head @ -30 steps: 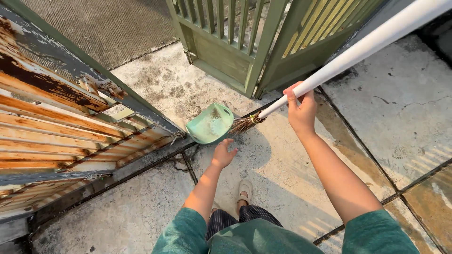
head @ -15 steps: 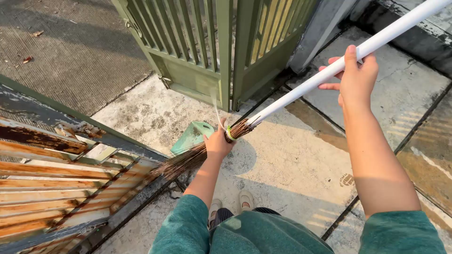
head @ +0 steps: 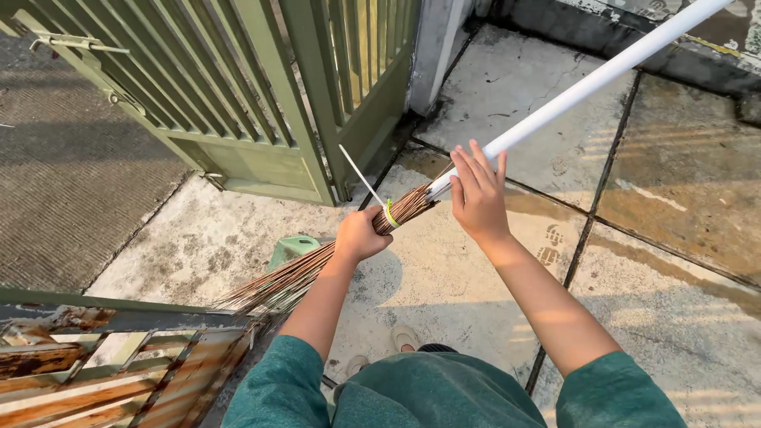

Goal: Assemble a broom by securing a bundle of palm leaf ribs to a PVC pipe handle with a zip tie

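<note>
Concrete paving runs from a rusty corrugated sheet (head: 87, 380) and green metal gate (head: 261, 119) at left to stained slabs at right. I see the green dustpan (head: 292, 250) lying on the floor behind the broom bristles (head: 293, 277). My left hand (head: 361, 235) is clenched around the bristle bundle near its yellow tie (head: 390, 212). My right hand (head: 478, 194) rests open-fingered against the white handle (head: 587, 83). I judge sweeping as not resumed; the broom is being adjusted.
</note>
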